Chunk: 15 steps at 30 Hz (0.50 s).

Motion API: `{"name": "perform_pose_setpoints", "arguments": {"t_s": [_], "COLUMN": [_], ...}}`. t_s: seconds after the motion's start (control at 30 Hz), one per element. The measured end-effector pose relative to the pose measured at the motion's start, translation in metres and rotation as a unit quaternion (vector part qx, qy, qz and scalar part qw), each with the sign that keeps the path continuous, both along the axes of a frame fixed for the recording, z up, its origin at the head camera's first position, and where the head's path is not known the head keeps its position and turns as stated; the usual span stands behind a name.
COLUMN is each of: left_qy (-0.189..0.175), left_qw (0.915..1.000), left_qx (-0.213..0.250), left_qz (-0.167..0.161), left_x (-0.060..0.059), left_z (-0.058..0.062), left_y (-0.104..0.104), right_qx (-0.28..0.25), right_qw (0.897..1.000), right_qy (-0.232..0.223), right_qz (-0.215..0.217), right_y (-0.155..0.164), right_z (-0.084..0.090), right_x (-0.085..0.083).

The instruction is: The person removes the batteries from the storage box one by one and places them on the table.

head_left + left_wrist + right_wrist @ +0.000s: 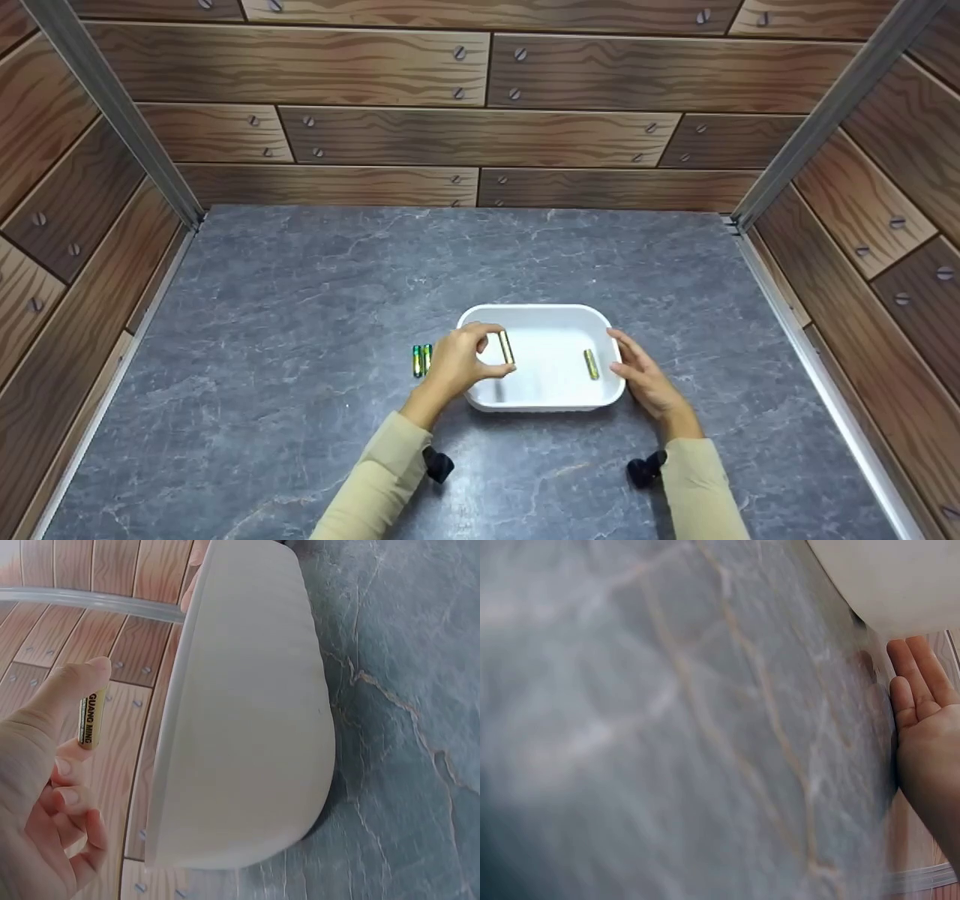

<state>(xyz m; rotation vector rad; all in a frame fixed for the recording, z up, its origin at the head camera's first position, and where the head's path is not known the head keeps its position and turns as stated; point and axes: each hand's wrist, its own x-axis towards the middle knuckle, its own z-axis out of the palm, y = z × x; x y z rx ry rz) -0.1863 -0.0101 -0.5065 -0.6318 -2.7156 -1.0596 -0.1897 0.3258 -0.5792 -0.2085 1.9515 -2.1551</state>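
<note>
My left hand (455, 361) pinches a battery (506, 347) end to end between thumb and index finger, over the left part of a white plastic tub (544, 407). In the left wrist view this gold battery (91, 718) reads "GUANG MING", and the other fingers hang loosely curled beside the tub (247, 712). A second battery (591, 364) lies inside the tub near its right side. My right hand (651, 382) rests at the tub's right rim with fingertips touching it. Seen from the right wrist, its fingers (922, 675) are fairly straight at the tub wall (900, 585).
Two green and gold batteries (422, 360) lie side by side on the grey marbled table (300, 300), left of the tub and partly behind my left hand. Wood-patterned panels (480, 135) with metal edge posts (120, 112) enclose the table at the back and sides.
</note>
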Motion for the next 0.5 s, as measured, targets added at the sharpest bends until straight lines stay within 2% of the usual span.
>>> {"name": "perform_pose_setpoints", "arguments": {"t_s": [0.23,0.5], "left_qy": [-0.014,-0.029], "left_qw": [0.9997,0.9991], "left_qx": [0.012,0.028], "left_qz": [-0.014,-0.009], "left_x": [-0.002,-0.004], "left_z": [-0.001,-0.007], "left_y": [-0.013,-0.033], "right_qx": [0.017,0.024], "right_qw": [0.999,0.999], "right_qy": [-0.029,-0.042], "right_qz": [-0.022,-0.017], "right_y": [-0.002,-0.002], "right_z": [0.003,0.006], "right_x": [0.000,0.000]}}
